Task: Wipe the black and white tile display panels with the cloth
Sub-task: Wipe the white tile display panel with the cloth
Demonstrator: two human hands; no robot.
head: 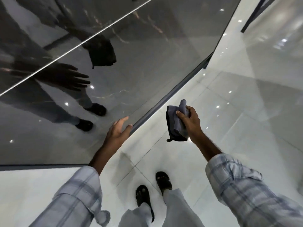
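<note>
Grips folded grey microfibre cloth in right hand, clear of glossy black tile panel; spreads empty left hand near its lower edge. Likely between wipes; next, cloth flat onto panel.

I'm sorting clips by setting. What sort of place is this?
Most likely a tile showroom: a large glossy black panel stands on display, the floor is polished, mirror-bright white tile, and the right hand holds a cloth for wiping.

Left hand extended forward, fingers straight, loosely spread. Right hand raised, fingers curled round cloth. Both forearms bare.
</note>
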